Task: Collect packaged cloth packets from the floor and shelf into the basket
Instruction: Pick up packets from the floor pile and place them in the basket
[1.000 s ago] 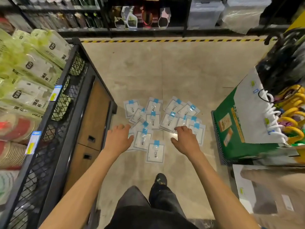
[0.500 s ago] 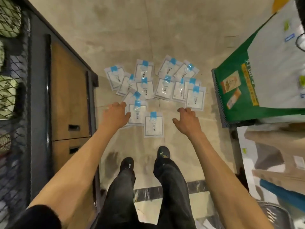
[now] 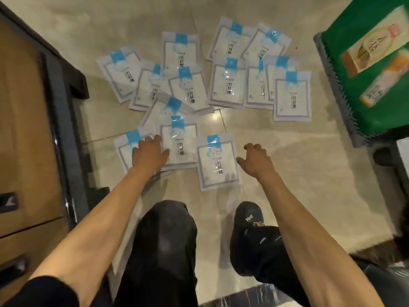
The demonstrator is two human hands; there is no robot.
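A scatter of cloth packets (image 3: 218, 161) lies on the beige tiled floor (image 3: 298, 173), in front of the person's knee (image 3: 166, 238) and black shoe (image 3: 249, 216). Each packet is a flat, glossy white pouch with a thin grey frame printed round the face, a light blue tab at the top and a column of black characters down the middle. They lie face up and many overlap. A far row spreads from the wooden shelf base (image 3: 26, 111) on the left towards the green carton (image 3: 354, 89) on the right, and a smaller group lies nearer the feet.

The left hand (image 3: 148, 152) is flat, with fingers straight and spread and nothing gripped. It lies across two overlapping near packets, the thumb pointing at the one beside it (image 3: 183, 145). It seems to rest on them, though motion blur leaves the contact unsure.

The right hand (image 3: 254, 160) hangs above bare floor just right of the nearest packet, fingers loosely curled and holding nothing.

A grey ribbed edge (image 3: 332, 85) runs along the carton's left side.
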